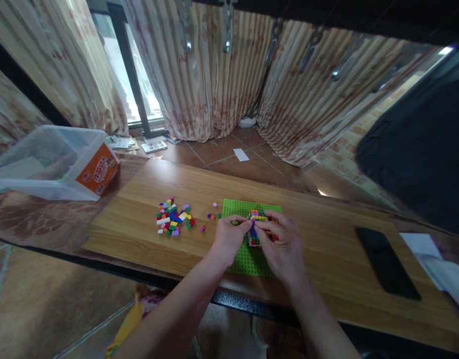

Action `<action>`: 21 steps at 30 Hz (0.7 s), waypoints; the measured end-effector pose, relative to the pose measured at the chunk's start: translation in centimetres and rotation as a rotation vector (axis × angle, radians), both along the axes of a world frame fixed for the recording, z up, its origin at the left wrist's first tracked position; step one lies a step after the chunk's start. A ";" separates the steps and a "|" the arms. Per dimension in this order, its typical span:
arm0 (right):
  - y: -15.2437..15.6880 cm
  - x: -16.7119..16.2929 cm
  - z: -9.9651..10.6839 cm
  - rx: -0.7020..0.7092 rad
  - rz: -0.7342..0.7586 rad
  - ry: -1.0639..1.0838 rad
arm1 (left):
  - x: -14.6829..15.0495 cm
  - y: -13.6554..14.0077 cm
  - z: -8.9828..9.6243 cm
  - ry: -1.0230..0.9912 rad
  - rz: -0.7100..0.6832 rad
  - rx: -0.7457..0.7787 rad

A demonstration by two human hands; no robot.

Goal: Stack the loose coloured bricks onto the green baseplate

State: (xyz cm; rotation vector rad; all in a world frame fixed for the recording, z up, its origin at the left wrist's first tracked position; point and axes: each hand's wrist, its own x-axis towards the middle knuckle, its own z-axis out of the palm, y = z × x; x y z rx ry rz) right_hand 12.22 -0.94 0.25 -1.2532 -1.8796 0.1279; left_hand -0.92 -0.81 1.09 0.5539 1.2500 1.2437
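Note:
A multicoloured block of toy bricks (pixel 254 240) stands on a green studded baseplate (pixel 247 267). My left hand (pixel 231 237) reaches in from the left, with thumb and fingertips pinched together at the block's upper left side. From the right, my right hand (pixel 285 242) curls over the block, its thumb and fingers meeting on top of it. Between the fingertips of both hands sits a small purple brick (pixel 253 224), partly covered. Which hand grips it more firmly is hidden. The right fingers also cover the block's right side.
Loose bricks (pixel 173 218) lie in a pile left of the baseplate, with several strays between. At the far left stands a clear plastic bin (pixel 46 184) with an orange label. A black phone-like slab (pixel 388 262) and white papers (pixel 434 259) lie at the right of the wooden table (pixel 132 244).

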 end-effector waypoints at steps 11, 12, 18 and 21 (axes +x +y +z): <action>-0.2 0.1 0.2 -0.034 -0.025 0.040 | -0.8 0.1 0.8 -0.231 -0.023 -0.087; -0.3 0.1 0.4 -0.034 -0.032 0.060 | -1.1 0.2 1.0 -0.304 -0.019 -0.085; -0.9 -0.5 1.6 0.044 -0.018 0.151 | -2.8 0.7 2.6 -0.751 0.083 -0.064; -1.2 -1.2 1.9 0.080 0.040 0.118 | -2.7 0.5 3.1 -0.838 0.084 -0.016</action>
